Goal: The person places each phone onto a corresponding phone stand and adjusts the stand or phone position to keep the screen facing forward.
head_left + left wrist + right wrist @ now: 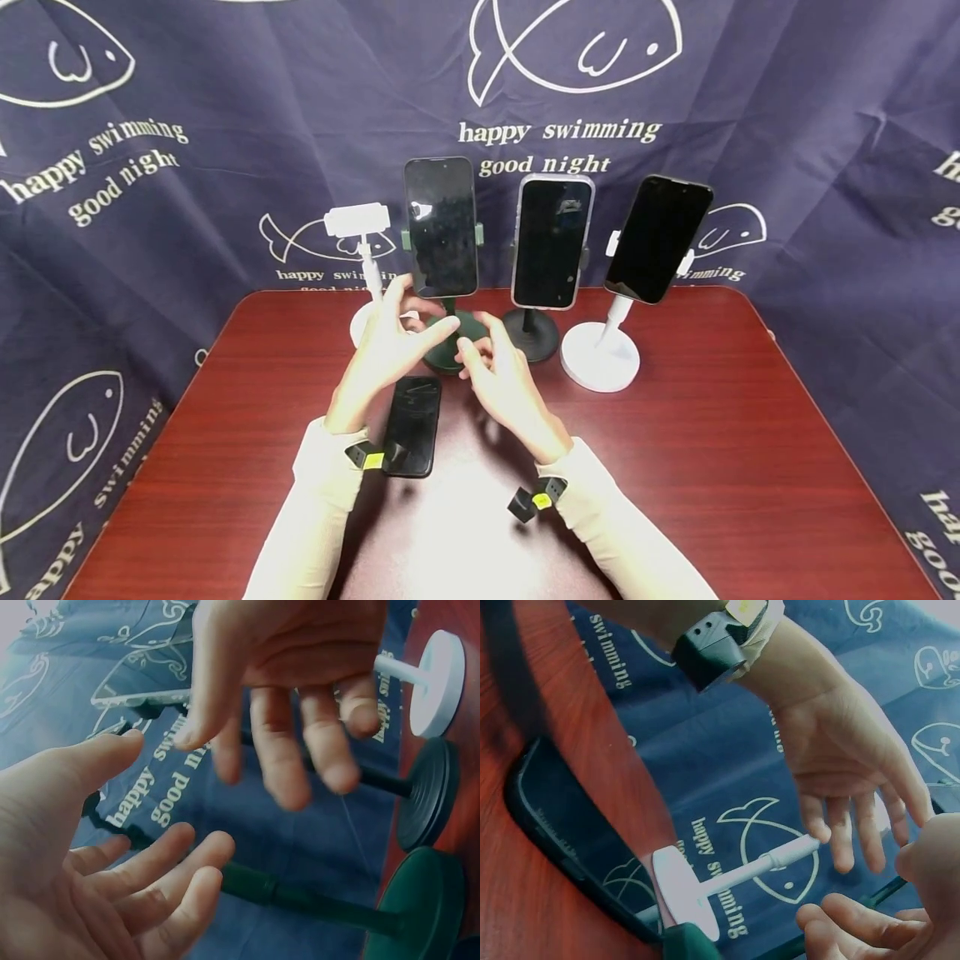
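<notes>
My left hand (386,342) and right hand (502,379) hover in front of the green phone stand (471,329), fingers loosely bent, with nothing held. In the left wrist view, the left hand (135,900) is low at left and the right hand (292,697) is above it, both beside the stand's green pole (251,883). A dark phone (446,225) stands upright in that stand's clamp, just above my fingers. Below my left palm, another black phone (412,425) lies flat on the table; the right wrist view also shows this phone (574,840).
Left of the green stand is a white stand (358,220) with no phone in its clamp. To the right, a black stand (534,337) holds a pale-cased phone (552,242), and another white stand (600,358) holds a tilted black phone (660,239). A patterned curtain hangs behind the red-brown table (720,450).
</notes>
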Tool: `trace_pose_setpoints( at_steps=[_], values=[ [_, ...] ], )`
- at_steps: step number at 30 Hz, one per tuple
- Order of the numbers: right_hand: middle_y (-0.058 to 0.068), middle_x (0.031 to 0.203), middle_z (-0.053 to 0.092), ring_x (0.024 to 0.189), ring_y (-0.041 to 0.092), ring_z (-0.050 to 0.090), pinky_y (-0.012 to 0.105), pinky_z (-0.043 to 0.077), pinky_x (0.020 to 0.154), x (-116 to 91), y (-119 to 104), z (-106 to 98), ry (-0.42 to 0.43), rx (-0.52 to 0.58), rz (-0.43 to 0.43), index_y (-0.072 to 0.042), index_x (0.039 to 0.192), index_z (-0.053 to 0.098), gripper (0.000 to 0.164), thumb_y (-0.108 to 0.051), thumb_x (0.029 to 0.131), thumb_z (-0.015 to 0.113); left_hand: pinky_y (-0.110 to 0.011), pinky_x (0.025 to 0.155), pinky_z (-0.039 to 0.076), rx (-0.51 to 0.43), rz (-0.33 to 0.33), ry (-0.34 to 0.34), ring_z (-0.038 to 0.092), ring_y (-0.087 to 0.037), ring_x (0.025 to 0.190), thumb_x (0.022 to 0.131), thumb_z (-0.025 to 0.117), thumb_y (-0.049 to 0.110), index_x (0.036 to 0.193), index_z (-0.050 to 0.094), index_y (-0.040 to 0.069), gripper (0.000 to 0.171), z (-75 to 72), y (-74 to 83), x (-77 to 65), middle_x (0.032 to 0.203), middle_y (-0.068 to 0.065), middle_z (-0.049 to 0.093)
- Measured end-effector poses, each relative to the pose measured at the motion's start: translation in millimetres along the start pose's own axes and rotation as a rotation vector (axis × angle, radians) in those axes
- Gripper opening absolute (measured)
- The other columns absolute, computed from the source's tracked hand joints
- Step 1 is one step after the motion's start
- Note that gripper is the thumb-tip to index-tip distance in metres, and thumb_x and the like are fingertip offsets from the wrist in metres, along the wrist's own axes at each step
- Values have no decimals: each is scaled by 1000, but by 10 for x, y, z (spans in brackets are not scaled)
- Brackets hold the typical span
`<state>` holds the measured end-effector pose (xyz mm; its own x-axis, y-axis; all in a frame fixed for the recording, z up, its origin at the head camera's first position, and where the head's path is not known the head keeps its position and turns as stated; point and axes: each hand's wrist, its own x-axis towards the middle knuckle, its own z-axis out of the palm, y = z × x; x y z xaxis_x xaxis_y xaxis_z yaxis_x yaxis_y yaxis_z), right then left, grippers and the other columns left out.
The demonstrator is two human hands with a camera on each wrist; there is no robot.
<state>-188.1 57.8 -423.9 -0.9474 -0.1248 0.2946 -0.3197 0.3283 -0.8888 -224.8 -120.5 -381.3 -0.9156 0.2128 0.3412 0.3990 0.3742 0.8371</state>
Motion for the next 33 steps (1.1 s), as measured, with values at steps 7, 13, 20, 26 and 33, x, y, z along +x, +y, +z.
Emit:
trace_pose_setpoints(
  at_steps=[7, 13, 20, 26, 33],
  values=[
    [2, 85, 70, 65, 8, 65, 25, 50, 63, 32, 162, 101, -3, -98, 17, -17, 132, 49, 38, -32, 98, 55, -28, 75, 55, 27, -24, 57, 69, -14, 81, 80, 78, 38, 133, 45, 20, 65, -154, -68, -3, 97, 0, 72],
    [-1, 90, 70, 64, 6, 63, 23, 50, 61, 40, 204, 266, -55, -146, 20, -15, 123, 60, 33, -33, 96, 59, -23, 70, 54, 19, -8, 148, 70, -19, 74, 81, 77, 37, 114, 59, 19, 42, -303, -72, 26, 92, -3, 72],
    [6, 98, 68, 83, 18, 66, 25, 53, 74, 85, 269, 563, -162, -234, -50, -5, 117, 64, 37, -32, 92, 63, -27, 51, 54, 37, -48, 245, 70, -27, 63, 87, 72, 23, 100, 64, 5, 23, -493, 154, 19, 83, -14, 72],
    [7, 116, 66, 108, 20, 63, 32, 50, 93, 200, 302, 743, -207, -353, -51, -8, 121, 63, 44, -37, 89, 65, -21, 48, 51, 70, -77, 347, 70, -23, 59, 89, 68, 17, 91, 66, 0, 18, -623, 248, 73, 78, -22, 69],
    [5, 116, 65, 105, 16, 61, 32, 49, 93, 348, 328, 859, -210, -489, -114, -11, 122, 61, 42, -36, 89, 65, -21, 46, 51, 53, -74, 486, 68, -13, 54, 88, 68, 31, 89, 67, 7, 24, -767, 49, 225, 72, -3, 69]
  ],
)
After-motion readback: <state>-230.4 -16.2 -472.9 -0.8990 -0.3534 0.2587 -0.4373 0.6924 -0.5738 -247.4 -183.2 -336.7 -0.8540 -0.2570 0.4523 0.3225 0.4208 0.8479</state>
